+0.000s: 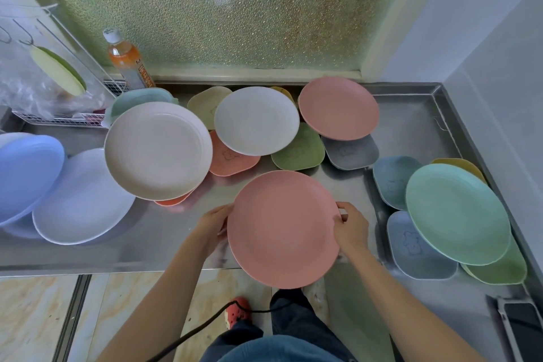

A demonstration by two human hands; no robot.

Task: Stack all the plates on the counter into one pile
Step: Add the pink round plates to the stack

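A large pink round plate (282, 229) is at the counter's front edge, held from both sides. My left hand (213, 226) grips its left rim, partly hidden under it. My right hand (351, 229) pinches its right rim with curled fingers. Other plates lie scattered on the steel counter (164, 241): a beige round plate (158, 150), a white round plate (256, 120), another pink round plate (338, 108), a mint round plate (458, 213), a lavender plate (82, 200) and a blue plate (26, 173) at the left.
Small square dishes lie under the round plates: coral (232, 160), green (299, 153), grey (351, 153), blue (393, 179). An orange drink bottle (127, 60) and a wire rack (58, 120) stand at the back left. A dark device (520, 323) lies front right.
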